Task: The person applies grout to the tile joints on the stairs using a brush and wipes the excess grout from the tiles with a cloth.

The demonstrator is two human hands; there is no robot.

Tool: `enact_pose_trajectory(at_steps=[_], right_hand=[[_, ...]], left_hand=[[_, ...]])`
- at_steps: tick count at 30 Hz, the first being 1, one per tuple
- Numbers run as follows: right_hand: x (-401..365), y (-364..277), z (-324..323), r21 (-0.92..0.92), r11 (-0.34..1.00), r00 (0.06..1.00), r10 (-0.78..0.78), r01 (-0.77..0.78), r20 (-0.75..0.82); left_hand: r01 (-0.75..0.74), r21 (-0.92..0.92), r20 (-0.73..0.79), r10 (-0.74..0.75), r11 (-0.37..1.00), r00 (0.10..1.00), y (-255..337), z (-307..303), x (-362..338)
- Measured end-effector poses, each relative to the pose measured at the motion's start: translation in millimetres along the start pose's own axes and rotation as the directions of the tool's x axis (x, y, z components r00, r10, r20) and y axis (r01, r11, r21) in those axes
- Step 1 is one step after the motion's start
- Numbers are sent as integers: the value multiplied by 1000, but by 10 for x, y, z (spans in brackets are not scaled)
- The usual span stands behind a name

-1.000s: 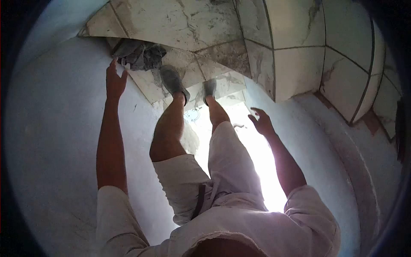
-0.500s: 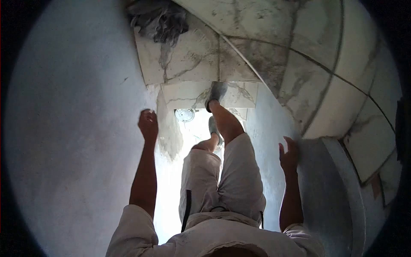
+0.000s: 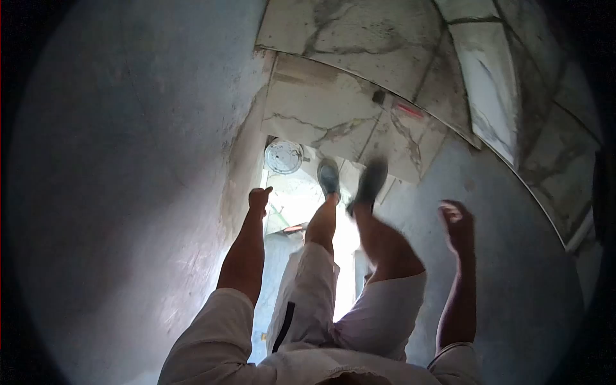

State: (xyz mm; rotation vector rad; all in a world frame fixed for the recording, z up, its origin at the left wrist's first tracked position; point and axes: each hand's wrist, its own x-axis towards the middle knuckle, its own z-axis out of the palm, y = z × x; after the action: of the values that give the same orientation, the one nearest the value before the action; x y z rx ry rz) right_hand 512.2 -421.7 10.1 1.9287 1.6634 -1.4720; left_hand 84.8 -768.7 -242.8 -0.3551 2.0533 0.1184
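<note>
My left hand [image 3: 259, 200] hangs in the air beside the left wall, its fingers curled in and the thumb poking out, with nothing visible in it. On the other side, my right hand [image 3: 457, 221] is held up in front of the right wall. Its fingers are loosely bent and somewhat blurred, and I see no object in them. Neither hand appears to touch anything. Below, a grey shoe [image 3: 328, 178] is on my left foot, and a blurred dark shoe [image 3: 372, 179] is on my right, over a marbled tile step [image 3: 321, 106].
A round white lid or bucket [image 3: 283, 156] stands by the step near the left wall [image 3: 128, 160]. A red strip [image 3: 409, 110] lies on the tiles. More marbled tiles [image 3: 378, 25] continue above, and a tiled edge [image 3: 532, 199] runs along the right. Bright light comes from below.
My view has shifted, bringing the round lid and the step closer. My right leg has swung out to the right. The dark crumpled cloth at the top has left view. Both hands stay raised.
</note>
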Motion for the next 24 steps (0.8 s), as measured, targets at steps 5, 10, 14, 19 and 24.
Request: enact_pose_trajectory(at_steps=[5, 10, 14, 19, 24], right_hand=[[712, 313, 2043, 133, 990, 796, -119, 49, 593], [1662, 723, 4219, -27, 940, 811, -278, 339, 515], [2325, 541, 5349, 104, 914, 872, -405, 392, 276], [2434, 420, 5691, 51, 981, 923, -195, 189, 333], [2261, 1286, 5798, 590, 625, 709, -82, -511, 700]], left_hand=[[108, -150, 6, -108, 983, 994, -350, 310, 722], [22, -420, -17, -33, 907, 999, -314, 770, 1399], [12, -690, -37, -51, 724, 998, -369, 1072, 1874], [-362, -505, -318, 222, 784, 922, -499, 1260, 1575], [-747, -130, -536, 588, 652, 606, -411, 1642, -47]])
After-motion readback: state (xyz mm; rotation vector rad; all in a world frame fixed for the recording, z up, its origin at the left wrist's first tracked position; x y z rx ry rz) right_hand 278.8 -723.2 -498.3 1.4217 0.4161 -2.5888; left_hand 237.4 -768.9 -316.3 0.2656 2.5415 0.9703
